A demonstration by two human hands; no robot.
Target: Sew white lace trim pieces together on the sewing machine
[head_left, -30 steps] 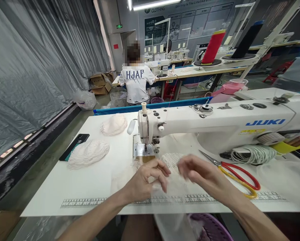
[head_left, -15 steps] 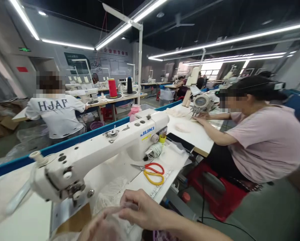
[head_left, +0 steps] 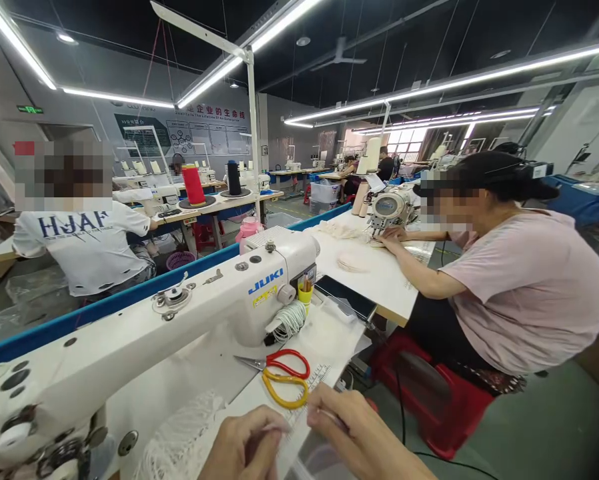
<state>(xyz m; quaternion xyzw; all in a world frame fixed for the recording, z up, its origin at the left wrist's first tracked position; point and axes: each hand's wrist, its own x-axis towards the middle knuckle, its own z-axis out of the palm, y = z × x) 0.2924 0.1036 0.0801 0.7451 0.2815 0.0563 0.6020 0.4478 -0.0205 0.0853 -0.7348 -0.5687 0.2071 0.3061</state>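
Note:
At the bottom of the head view, my left hand (head_left: 244, 443) is closed, its thumb and fingers pinched together. My right hand (head_left: 349, 430) pinches too, a short gap away. A thin pale edge, seemingly sheer fabric, shows at the fingertips of both hands; most of it is hidden. Just beyond them lie scissors (head_left: 285, 398) with one red and one yellow handle, untouched. White lacy fabric (head_left: 184, 433) is bunched left of my left hand, under the arm of the white sewing machine (head_left: 179, 313).
A coil of pale cord (head_left: 290, 321) and a yellow cup (head_left: 305, 293) stand by the machine. Behind them lies a dark flat device (head_left: 347, 298). On the right, a co-worker in a pink shirt (head_left: 524, 287) sits on a red stool (head_left: 429, 407) at another machine (head_left: 389, 207).
My hands have moved right and drawn apart; earlier they were together over sheer fabric beside the machine. The view has turned, so the machine and scissors appear farther left.

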